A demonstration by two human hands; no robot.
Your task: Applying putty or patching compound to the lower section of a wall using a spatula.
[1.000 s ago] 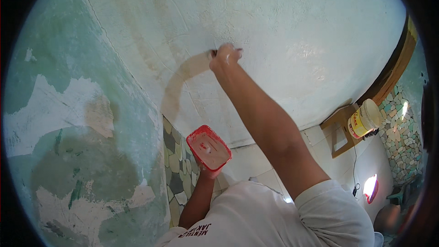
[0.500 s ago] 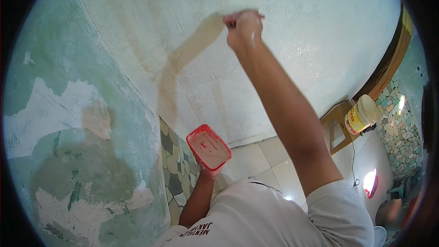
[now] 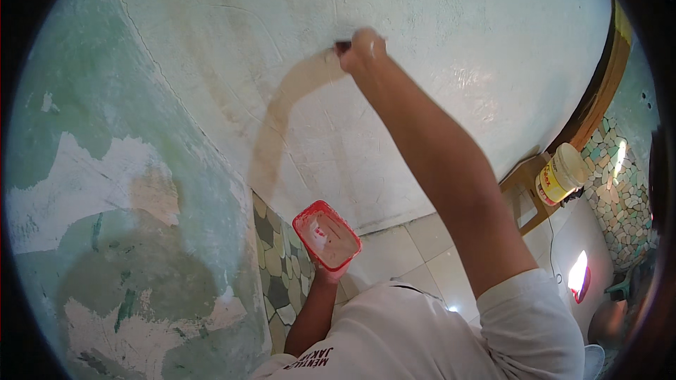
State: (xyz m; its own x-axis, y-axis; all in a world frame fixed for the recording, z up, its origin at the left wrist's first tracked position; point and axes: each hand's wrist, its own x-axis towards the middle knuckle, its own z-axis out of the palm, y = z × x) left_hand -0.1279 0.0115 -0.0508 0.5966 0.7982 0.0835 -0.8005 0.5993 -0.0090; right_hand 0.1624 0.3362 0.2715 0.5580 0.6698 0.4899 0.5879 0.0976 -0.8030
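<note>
Red tub point(image 3: 322, 205) in one hand, the other before the pale wall point(image 3: 429, 42).
The left hand point(image 3: 329, 271) clasps the tub from below; beyond it, slightly right, the blurred right hand point(image 3: 364, 50) curls round a dark object point(image 3: 343, 46). A bucket point(image 3: 561, 174) sits right of the tub.

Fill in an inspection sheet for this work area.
Surface: pale wall, with faint ridges; a crack runs near its left edge.
Things in use: red container, holding pale paste.
Clutter: yellow-and-white bucket, apparently on a tan stool.
Left grip: supports the red container from below.
Right grip: raised at the pale wall, blurred; a dark shape shows at its edge; hold and contact unclear.
Cables: thin dark cable below the stool; its ends are unclear.
Surroundings: green wall with white patches, light floor tiles, stone mosaic.
</note>
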